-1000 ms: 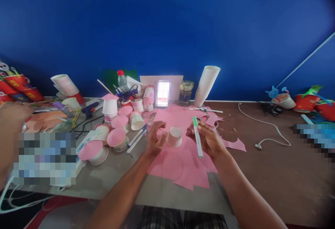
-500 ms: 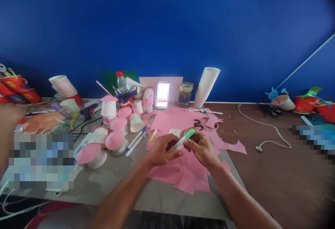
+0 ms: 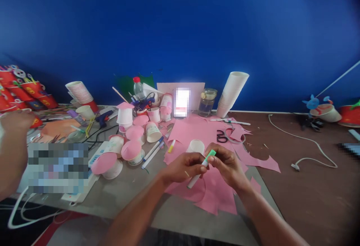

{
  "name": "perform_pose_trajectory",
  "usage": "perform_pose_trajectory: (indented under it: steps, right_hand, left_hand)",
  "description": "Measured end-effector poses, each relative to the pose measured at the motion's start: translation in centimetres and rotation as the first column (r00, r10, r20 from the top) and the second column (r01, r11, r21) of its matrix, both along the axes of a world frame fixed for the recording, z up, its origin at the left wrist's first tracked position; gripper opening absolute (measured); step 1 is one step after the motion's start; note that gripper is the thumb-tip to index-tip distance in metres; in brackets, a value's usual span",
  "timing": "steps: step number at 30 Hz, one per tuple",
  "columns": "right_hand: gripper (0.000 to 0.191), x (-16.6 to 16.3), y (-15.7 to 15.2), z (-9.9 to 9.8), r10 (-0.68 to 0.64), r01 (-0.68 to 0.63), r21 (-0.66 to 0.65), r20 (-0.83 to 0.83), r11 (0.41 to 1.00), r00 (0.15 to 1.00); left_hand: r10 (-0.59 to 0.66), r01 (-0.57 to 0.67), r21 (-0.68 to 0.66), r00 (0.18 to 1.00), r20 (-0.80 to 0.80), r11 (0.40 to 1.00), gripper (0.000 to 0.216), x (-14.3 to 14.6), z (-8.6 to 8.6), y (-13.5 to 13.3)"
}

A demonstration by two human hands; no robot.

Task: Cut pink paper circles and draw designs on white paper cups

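From the head camera, both hands meet over a sheet of matte pink paper (image 3: 209,193) with ragged cut edges. The left hand (image 3: 184,167) curls shut round the white plastic barrel of a slim marker (image 3: 200,168), while the right hand (image 3: 227,163) pinches the marker's green cap end between thumb and fingertips. The marker slants, its cap up by the right fingertips and its white tail poking out below the left fingers. Just beyond the fingertips stands a small white paper cup (image 3: 196,146), round and smooth, mouth up on the pink paper. Further out past the right fingers lie black-handled scissors (image 3: 222,136). Off to the left of the left fingers sits a cluster of cups topped with pink paper cones (image 3: 132,146), with blue-capped pens (image 3: 153,151) between them and the hands. A tall leaning stack of white cups (image 3: 233,93) rises near the blue wall.

Half a second ago the marker lay flatter and higher between the hands; now it tilts more steeply, and the left fingers have closed further along the barrel.
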State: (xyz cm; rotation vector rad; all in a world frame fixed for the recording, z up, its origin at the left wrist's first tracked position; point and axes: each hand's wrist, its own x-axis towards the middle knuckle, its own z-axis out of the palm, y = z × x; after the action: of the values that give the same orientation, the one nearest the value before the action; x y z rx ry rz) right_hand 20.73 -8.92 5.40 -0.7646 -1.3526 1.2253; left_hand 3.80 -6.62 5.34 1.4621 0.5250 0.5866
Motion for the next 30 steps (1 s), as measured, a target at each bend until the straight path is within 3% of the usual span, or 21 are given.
perform_pose_trajectory:
  steps: [6,14,19,24,30]
  right_hand:
    - [0.022,0.0,0.1,-1.3,-0.039,0.036,-0.069,-0.045,0.997,0.998]
    - [0.026,-0.4,0.0,-1.7,-0.185,0.178,-0.127,-0.047,0.976,0.982]
    - [0.027,-0.5,0.1,-1.4,-0.085,0.074,-0.154,-0.067,0.985,0.994]
    - [0.029,-1.2,-0.3,-1.7,0.068,-0.094,-0.138,-0.180,0.986,0.981]
    - [0.028,-2.5,-1.2,-2.4,-0.037,-0.012,-0.231,-0.205,0.973,0.978]
  left_hand:
    - [-0.103,0.107,-0.109,0.994,0.038,0.988,0.045,-0.1,0.1,0.5]
    - [-0.122,0.133,-0.157,0.990,0.075,0.979,0.046,0.0,-0.5,1.0]
    - [-0.109,0.112,-0.116,0.993,0.034,0.987,0.045,-0.3,-0.1,0.8]
    - [-0.133,0.182,-0.219,0.966,0.222,0.959,0.046,-0.3,-1.4,0.9]
    - [-0.097,0.195,-0.316,0.948,0.302,0.929,0.046,0.8,-2.8,0.7]
